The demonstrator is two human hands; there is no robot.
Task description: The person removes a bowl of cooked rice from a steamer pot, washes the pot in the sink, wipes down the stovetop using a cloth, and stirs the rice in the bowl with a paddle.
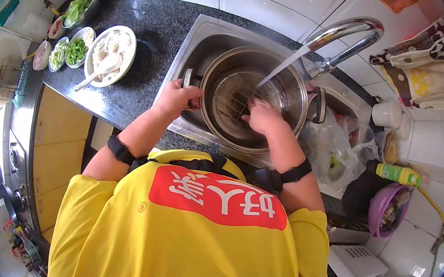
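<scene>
A large stainless steel pot sits in the metal sink, tilted slightly, with a stream of water running into it. My left hand is closed around the pot's left handle. Reaching inside, my right hand has its thumb and fingers at the edge of a small wire rack. The rack lies low in the pot, partly under that hand. The pot's other handle points right and is free.
A chrome faucet arches over the sink. Left on the dark counter stand a white bowl with a spoon and several dishes of chopped greens. Plastic bags fill the right basin. A purple basin is further right.
</scene>
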